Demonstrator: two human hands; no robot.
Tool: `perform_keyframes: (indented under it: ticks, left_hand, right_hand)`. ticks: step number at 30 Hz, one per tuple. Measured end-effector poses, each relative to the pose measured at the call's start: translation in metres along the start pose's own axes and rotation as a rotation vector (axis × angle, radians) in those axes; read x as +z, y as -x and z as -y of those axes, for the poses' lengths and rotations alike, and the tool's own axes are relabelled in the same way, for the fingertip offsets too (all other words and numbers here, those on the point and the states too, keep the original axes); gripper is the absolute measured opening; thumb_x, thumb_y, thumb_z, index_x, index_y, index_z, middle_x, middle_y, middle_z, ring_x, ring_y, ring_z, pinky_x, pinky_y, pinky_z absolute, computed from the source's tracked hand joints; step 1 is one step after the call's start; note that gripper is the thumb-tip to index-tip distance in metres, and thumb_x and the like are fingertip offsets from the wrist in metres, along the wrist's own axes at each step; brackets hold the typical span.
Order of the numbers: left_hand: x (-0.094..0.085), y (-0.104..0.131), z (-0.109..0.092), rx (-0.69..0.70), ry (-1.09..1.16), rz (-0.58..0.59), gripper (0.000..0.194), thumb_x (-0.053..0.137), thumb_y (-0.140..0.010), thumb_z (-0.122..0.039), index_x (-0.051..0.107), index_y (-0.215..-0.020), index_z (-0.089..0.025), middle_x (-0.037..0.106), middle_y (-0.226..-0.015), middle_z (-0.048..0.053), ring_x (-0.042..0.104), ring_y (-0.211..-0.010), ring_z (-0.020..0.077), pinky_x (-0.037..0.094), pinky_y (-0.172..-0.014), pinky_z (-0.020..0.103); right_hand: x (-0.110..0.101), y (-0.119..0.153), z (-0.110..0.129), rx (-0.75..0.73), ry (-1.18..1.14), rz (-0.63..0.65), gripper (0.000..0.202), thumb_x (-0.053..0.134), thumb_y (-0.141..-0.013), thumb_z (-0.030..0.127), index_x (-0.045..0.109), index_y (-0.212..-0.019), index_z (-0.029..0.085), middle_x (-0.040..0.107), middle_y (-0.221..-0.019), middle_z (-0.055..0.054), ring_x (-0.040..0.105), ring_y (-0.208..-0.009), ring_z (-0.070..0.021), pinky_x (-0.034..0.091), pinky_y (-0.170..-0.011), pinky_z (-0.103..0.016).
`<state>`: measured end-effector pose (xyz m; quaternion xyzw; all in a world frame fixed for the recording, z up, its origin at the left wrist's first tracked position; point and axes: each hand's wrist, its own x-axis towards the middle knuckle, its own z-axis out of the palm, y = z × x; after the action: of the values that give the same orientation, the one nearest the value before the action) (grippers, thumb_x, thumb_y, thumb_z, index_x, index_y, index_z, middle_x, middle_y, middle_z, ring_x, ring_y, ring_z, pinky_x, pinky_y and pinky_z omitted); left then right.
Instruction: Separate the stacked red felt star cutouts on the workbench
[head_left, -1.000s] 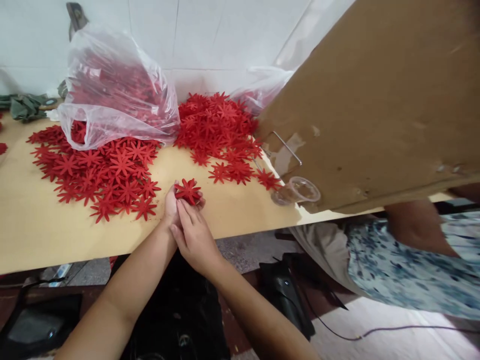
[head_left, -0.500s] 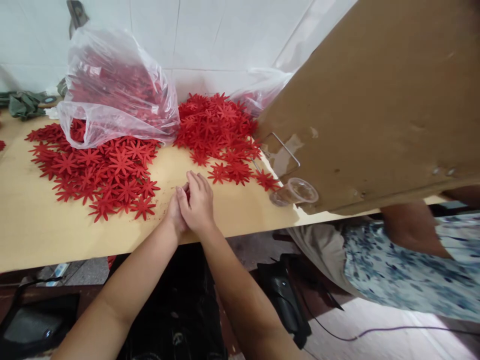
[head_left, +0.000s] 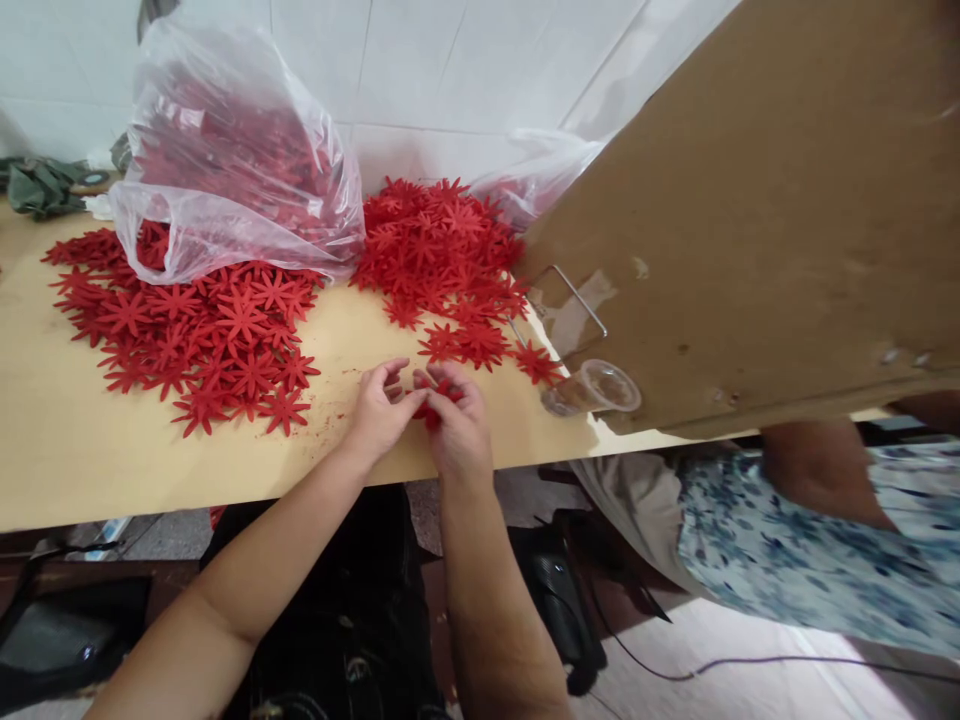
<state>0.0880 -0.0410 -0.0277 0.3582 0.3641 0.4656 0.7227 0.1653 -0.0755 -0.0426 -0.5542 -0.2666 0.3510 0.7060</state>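
In front of me, above the table's near edge, my right hand (head_left: 463,428) is closed around a red flower-shaped piece (head_left: 433,416), mostly covered by the fingers. My left hand (head_left: 381,412) meets it from the left, its thumb stretched to the piece and its fingers curled. To the left of my hands a big pile of red flower-shaped pieces (head_left: 180,330) spreads over the table. Beyond them lies a second pile of red flower-shaped pieces (head_left: 435,250), with a few loose ones at its front.
A clear plastic bag (head_left: 240,170) full of red pieces sits on the left pile. To the right, a large cardboard panel (head_left: 765,220) leans beside a wire handle (head_left: 581,300) and a tilted clear plastic cup (head_left: 600,388). Another person's arm (head_left: 821,470) shows beyond the panel.
My hands were clasped together and have come apart, the right one moving to the right. A red piece now shows between them. The view has shifted slightly.
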Motion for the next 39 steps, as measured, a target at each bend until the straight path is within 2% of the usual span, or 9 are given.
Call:
perform_keyframes:
  ticks: [4, 6, 12, 15, 18, 25, 30, 34, 39]
  left_hand:
    - [0.004, 0.003, 0.001, -0.134, 0.035, 0.229, 0.029, 0.067, -0.059, -0.011, 0.061, -0.087, -0.014, 0.062, -0.085, 0.004, 0.055, -0.08, 0.0121, 0.041, -0.081, 0.027]
    - [0.005, 0.003, 0.002, -0.174, 0.045, 0.289, 0.022, 0.065, -0.063, -0.013, 0.063, -0.084, -0.014, 0.064, -0.08, 0.003, 0.056, -0.075, 0.0114, 0.042, -0.077, 0.026]
    - [0.003, 0.002, 0.004, -0.13, 0.023, 0.152, 0.01, 0.06, -0.063, -0.005, 0.059, -0.067, -0.013, 0.061, -0.064, -0.001, 0.054, -0.06, 0.0074, 0.043, -0.065, 0.023]
    - [0.002, 0.001, 0.002, -0.071, 0.019, 0.116, 0.009, 0.061, -0.062, -0.008, 0.056, -0.066, -0.014, 0.057, -0.058, -0.003, 0.051, -0.054, 0.0064, 0.041, -0.057, 0.021]
    - [0.001, 0.001, 0.001, -0.011, -0.051, 0.081, 0.011, 0.062, -0.061, -0.007, 0.055, -0.065, -0.014, 0.055, -0.057, -0.003, 0.048, -0.052, 0.0057, 0.039, -0.057, 0.021]
    - [0.0, 0.002, 0.003, 0.036, -0.139, 0.069, 0.009, 0.062, -0.063, -0.009, 0.054, -0.065, -0.014, 0.055, -0.061, -0.002, 0.049, -0.058, 0.0073, 0.038, -0.062, 0.022]
    - [0.004, 0.003, 0.002, -0.047, -0.024, 0.133, 0.013, 0.064, -0.063, -0.013, 0.055, -0.073, -0.014, 0.058, -0.066, -0.001, 0.05, -0.062, 0.0074, 0.04, -0.066, 0.022]
    - [0.006, 0.003, 0.001, -0.1, 0.041, 0.138, 0.018, 0.064, -0.061, -0.008, 0.056, -0.075, -0.014, 0.06, -0.071, 0.0, 0.053, -0.066, 0.0081, 0.04, -0.071, 0.024]
    - [0.003, 0.002, 0.0, -0.076, -0.059, 0.087, 0.006, 0.058, -0.067, -0.009, 0.056, -0.07, -0.014, 0.056, -0.063, -0.002, 0.048, -0.057, 0.0066, 0.038, -0.061, 0.022]
  right_hand:
    - [0.002, -0.001, 0.013, -0.138, -0.017, 0.135, 0.052, 0.043, -0.065, 0.018, 0.044, -0.117, 0.026, 0.048, -0.125, -0.007, 0.048, -0.114, -0.0182, 0.037, -0.097, -0.042]
    - [0.004, 0.002, 0.014, -0.173, 0.049, 0.151, 0.056, 0.041, -0.066, 0.018, 0.04, -0.122, 0.025, 0.044, -0.129, -0.008, 0.044, -0.118, -0.0186, 0.035, -0.099, -0.043]
    - [-0.001, 0.012, 0.009, -0.243, 0.394, -0.064, 0.055, 0.054, -0.069, 0.026, 0.04, -0.121, 0.021, 0.041, -0.126, -0.012, 0.045, -0.113, -0.0207, 0.04, -0.093, -0.041]
    - [-0.008, 0.012, 0.013, -0.159, 0.336, -0.011, 0.043, 0.059, -0.066, 0.03, 0.048, -0.107, 0.019, 0.056, -0.102, -0.01, 0.056, -0.09, -0.0182, 0.048, -0.079, -0.038]
    - [-0.014, 0.011, 0.015, -0.084, 0.249, 0.056, 0.028, 0.062, -0.065, 0.031, 0.054, -0.088, 0.018, 0.06, -0.081, -0.004, 0.058, -0.071, -0.0132, 0.049, -0.07, -0.033]
    - [-0.016, 0.006, 0.006, -0.069, 0.221, -0.013, 0.021, 0.062, -0.064, 0.033, 0.053, -0.075, 0.017, 0.057, -0.063, 0.001, 0.051, -0.053, -0.0082, 0.045, -0.054, -0.024]
    - [-0.015, 0.003, 0.009, -0.136, 0.354, -0.059, 0.024, 0.054, -0.072, 0.04, 0.046, -0.068, 0.018, 0.047, -0.052, 0.005, 0.041, -0.045, -0.0058, 0.037, -0.044, -0.02]
    - [-0.014, 0.004, 0.008, -0.136, 0.357, -0.063, 0.023, 0.054, -0.073, 0.039, 0.046, -0.07, 0.018, 0.05, -0.057, 0.003, 0.047, -0.05, -0.0073, 0.041, -0.048, -0.021]
    - [-0.014, 0.005, 0.006, -0.056, 0.23, 0.067, 0.028, 0.063, -0.064, 0.034, 0.054, -0.085, 0.017, 0.062, -0.08, -0.004, 0.058, -0.071, -0.0123, 0.049, -0.069, -0.03]
